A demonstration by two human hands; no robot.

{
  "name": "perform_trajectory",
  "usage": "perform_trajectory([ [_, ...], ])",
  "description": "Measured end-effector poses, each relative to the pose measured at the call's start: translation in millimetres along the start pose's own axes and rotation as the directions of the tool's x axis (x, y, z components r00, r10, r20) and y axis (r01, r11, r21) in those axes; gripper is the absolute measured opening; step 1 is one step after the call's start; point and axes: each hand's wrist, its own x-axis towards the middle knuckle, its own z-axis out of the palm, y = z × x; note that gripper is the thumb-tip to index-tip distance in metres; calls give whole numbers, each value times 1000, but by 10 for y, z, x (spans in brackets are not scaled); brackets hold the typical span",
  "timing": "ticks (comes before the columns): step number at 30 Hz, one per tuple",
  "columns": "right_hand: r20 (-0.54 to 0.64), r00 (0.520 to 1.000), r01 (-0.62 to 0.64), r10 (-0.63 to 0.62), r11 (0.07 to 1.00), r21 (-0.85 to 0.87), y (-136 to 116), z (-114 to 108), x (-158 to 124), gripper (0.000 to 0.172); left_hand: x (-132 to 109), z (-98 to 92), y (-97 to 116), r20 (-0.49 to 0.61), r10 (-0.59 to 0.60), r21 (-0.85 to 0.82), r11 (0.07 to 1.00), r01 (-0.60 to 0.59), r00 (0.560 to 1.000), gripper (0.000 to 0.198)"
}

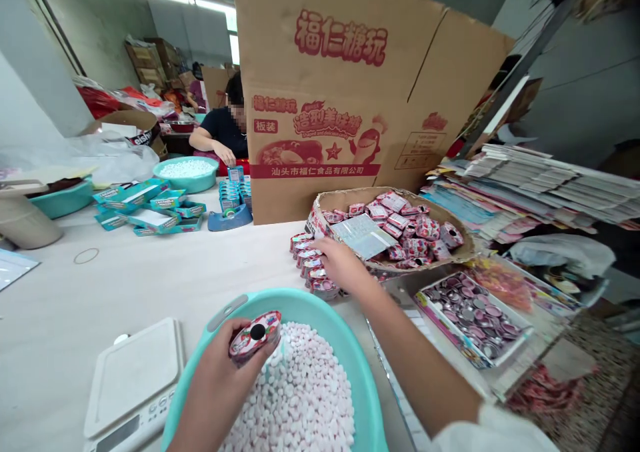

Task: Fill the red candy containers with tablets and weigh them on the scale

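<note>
My left hand [227, 375] is closed around a small oval candy box [256, 337], red and white printed, with a round dark hole facing up. It is over the left side of a turquoise basin [367, 399] full of small pale pink and white candies [305, 379]. Beyond the basin, my right hand [341, 265] grips at a row of similar candy boxes [309, 265] standing on the table. Its fingertips are at one of those boxes and partly hidden. A low cardboard tray [463, 249] with many more such boxes stands just behind.
A white scale [137, 379] sits left of the basin. At right, a shallow box [523, 332] holds round metal lids. A tall carton [320, 105] stands behind; across the table a co-worker [220, 129] handles blue boxes [235, 189]. A tape dispenser [230, 219] lies nearby.
</note>
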Motion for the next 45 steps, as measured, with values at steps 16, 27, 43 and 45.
perform_trajectory([
  [16, 11, 995, -104, 103, 994, 37, 131, 187, -212, 38, -13, -26, 30, 73, 80, 40, 996, -83, 994, 47],
  [27, 177, 984, -13, 25, 998, -66, 66, 80, -139, 39, -6, -17, -16, 48, 111, 49, 992, -113, 993, 35],
  [43, 704, 685, 165, -186, 981, 99, -965, 539, -1433, 75, -6, -27, -170, -54, 133, 229, 966, -117, 990, 36],
  [45, 676, 701, 178, -226, 974, 142, -989, 456, -1566, 74, -62, -42, -132, -60, 86, 237, 969, -70, 994, 38],
])
